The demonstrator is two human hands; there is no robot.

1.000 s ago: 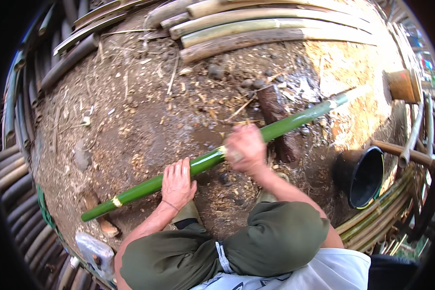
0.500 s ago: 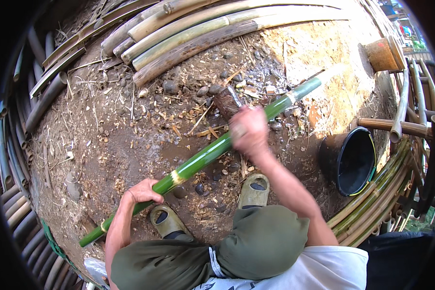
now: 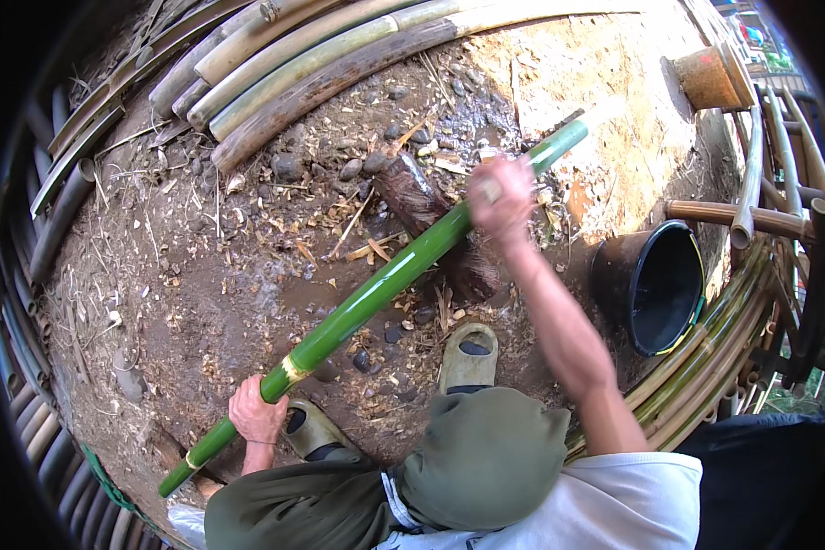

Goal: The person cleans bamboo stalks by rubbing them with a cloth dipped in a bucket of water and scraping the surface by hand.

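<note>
Left hand (image 3: 258,410) is clamped around a green bamboo pole (image 3: 367,306), which slants from eight o'clock to two o'clock across a brown log (image 3: 409,192), while the blurred right hand (image 3: 501,199), its grip impossible to tell, is at the pole toward two o'clock.

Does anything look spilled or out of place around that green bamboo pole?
The dirt beyond the dark log looks wet and shiny, perhaps from a spill, and pale chips lie scattered about. The green bamboo pole itself shows no obvious damage.
</note>
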